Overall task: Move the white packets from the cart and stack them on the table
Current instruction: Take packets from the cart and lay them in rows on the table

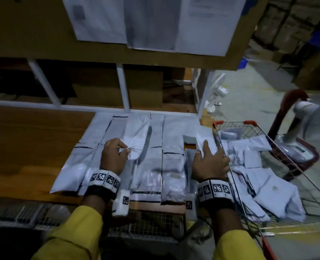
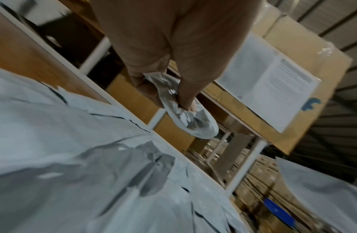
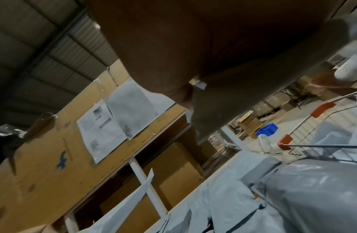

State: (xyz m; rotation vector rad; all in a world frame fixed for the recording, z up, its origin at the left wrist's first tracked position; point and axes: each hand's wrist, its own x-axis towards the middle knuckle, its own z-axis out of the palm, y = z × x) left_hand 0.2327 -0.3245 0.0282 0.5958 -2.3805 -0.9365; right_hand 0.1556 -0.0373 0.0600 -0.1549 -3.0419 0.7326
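Several white packets lie in overlapping rows on the wooden table. My left hand pinches a crumpled fold of one packet near the middle of the rows. The left wrist view shows that fold bunched between thumb and fingers of the left hand, raised a little above the laid packets. My right hand hovers with fingers spread over the rows' right edge, beside the cart, and holds nothing. More white packets fill the cart. The right hand's palm is dark in its wrist view.
A white shelf frame with cardboard boxes stands behind the table, with papers taped above. To the right of the cart are a dark red chair and a white fan. Wire baskets sit under the table's front edge.
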